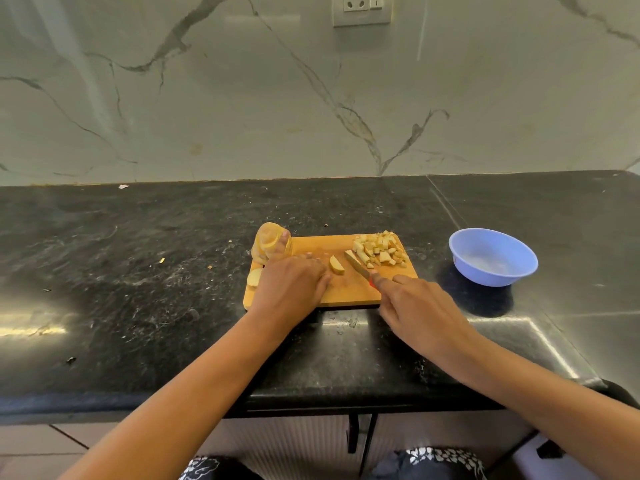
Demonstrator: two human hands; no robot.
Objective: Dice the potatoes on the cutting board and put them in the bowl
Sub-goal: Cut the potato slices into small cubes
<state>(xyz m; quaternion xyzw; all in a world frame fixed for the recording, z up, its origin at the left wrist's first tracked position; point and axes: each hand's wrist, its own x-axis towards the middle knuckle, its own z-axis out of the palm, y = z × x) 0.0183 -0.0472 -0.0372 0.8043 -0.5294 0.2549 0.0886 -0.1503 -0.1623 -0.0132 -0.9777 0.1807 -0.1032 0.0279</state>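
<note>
No legible text, seemingly, anywhere

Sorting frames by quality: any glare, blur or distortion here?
Head view: glare streaks on the counter, left and right; wide-angle stretch at the edges; potato pieces beyond the left hand look smeared; the bowl casts a dark shadow; the right hand and its knife look clear.

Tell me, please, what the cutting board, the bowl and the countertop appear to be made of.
Cutting board: probably wood or bamboo; warm orange-brown, matte, with faint lengthwise grain.
Bowl: likely plastic; uniform pale blue, thin wall, soft sheen.
Countertop: seemingly polished stone, perhaps granite; black with pale speckles and veins, and glossy reflections.
</note>
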